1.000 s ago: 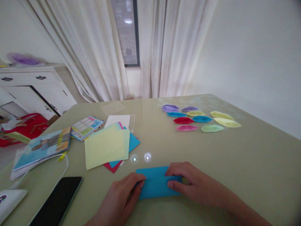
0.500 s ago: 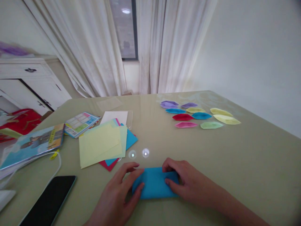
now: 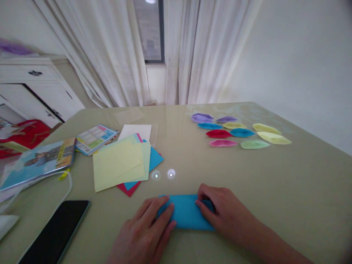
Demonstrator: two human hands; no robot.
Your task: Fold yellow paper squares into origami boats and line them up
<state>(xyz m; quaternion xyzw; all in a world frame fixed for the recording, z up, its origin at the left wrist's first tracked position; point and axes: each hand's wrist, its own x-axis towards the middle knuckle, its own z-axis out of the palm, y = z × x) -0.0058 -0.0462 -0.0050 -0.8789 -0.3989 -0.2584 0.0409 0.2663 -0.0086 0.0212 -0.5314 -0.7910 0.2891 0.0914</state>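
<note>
A folded blue paper (image 3: pixel 187 212) lies flat on the table near its front edge, longer from side to side. My left hand (image 3: pixel 150 227) rests on its left end, fingers spread and palm down. At the right end my right hand (image 3: pixel 220 209) has thumb and index finger bent together on the paper's upper right part, pinching it. Farther back on the right, several small folded paper boats lie in rows, among them a red one (image 3: pixel 219 134), a pink one (image 3: pixel 223 143) and a pale green one (image 3: pixel 254 144).
Loose sheets (image 3: pixel 118 165) in yellow, green, blue and red lie left of centre. Beside them are a patterned booklet (image 3: pixel 96 139), a picture book (image 3: pixel 41 161), a white cable (image 3: pixel 70 183) and a black phone (image 3: pixel 55 234). Curtains and a wall stand behind the table (image 3: pixel 275 190).
My left hand has flattened, its fingers now lying on the paper's left end. The view has shifted slightly. My right hand still pinches the right side.
</note>
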